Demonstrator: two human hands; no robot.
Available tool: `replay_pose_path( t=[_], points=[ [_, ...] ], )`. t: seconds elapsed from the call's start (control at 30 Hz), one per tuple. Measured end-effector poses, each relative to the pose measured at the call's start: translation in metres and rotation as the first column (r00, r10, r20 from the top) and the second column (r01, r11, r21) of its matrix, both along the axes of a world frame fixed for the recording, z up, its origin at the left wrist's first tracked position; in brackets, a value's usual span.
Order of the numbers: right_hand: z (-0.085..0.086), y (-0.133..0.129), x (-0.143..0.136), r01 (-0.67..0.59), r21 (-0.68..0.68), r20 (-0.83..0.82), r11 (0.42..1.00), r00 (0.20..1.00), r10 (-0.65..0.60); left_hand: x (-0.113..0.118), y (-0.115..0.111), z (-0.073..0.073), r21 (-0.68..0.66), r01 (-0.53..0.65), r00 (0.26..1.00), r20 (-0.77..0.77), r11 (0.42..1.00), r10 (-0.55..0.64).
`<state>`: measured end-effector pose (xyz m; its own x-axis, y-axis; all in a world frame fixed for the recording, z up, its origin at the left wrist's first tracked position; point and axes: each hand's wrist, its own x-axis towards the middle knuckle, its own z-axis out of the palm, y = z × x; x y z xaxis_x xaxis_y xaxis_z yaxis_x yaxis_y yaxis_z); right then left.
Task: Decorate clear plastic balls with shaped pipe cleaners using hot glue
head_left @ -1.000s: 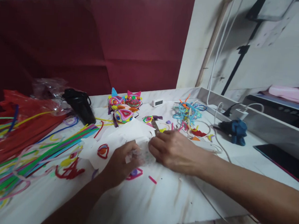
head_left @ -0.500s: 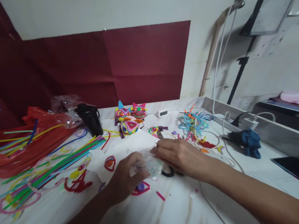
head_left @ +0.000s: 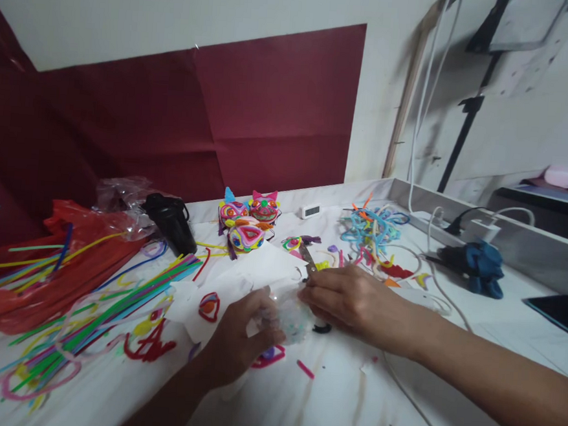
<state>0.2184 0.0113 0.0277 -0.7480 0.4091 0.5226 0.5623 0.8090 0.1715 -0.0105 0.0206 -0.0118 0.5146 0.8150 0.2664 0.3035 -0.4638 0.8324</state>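
A small clear plastic bag (head_left: 290, 316) is held between my two hands above the table, with small pale bits showing inside it. My left hand (head_left: 244, 330) grips the bag's left side between thumb and fingers. On its upper right, the bag is pinched by the fingers of my right hand (head_left: 350, 302). Scissors (head_left: 309, 257) lie partly hidden beneath my right hand, blade pointing away. Under the bag, a pink pipe-cleaner outline with a purple centre (head_left: 270, 355) is partly covered. To the left sits a red and blue eye-like piece (head_left: 209, 306) on white paper (head_left: 241, 275).
Bundled pipe cleaners (head_left: 106, 317) and a red plastic bag (head_left: 67, 256) spread across the left. A black cup (head_left: 170, 223), colourful animal-face ornaments (head_left: 249, 235) and a small white display (head_left: 310, 211) stand behind. Tangled pipe cleaners (head_left: 373, 231), cables and a phone (head_left: 556, 316) lie right.
My right hand has shifted slightly right and down, and the plastic bag looks a little more spread out. More of the scissors' blade shows. The whole view has tilted slightly.
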Motion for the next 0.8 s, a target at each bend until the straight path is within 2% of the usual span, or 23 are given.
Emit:
replay_pose_path(
  t=[0.17, 0.27, 0.57, 0.8],
  points=[
    [-0.008, 0.001, -0.007, 0.013, 0.192, -0.063, 0.981, 0.998, 0.0, 0.0, 0.0, -0.002, 0.023, -0.003, 1.0, 0.013, 1.0, 0.003],
    [-0.009, 0.001, -0.01, 0.043, 0.22, -0.091, 0.974, 0.996, -0.024, 0.0, 0.0, -0.003, 0.027, -0.013, 1.0, 0.025, 1.0, 0.013],
    [-0.015, 0.006, -0.011, 0.1, -0.009, -0.274, 0.995, 0.957, -0.098, 0.002, 0.001, -0.007, 0.023, -0.056, 0.998, 0.031, 0.998, 0.055],
    [-0.023, 0.009, -0.018, 0.191, -0.145, -0.358, 0.971, 0.905, -0.231, 0.005, 0.005, -0.01, 0.008, -0.053, 0.996, 0.075, 0.999, 0.052]
  ],
)
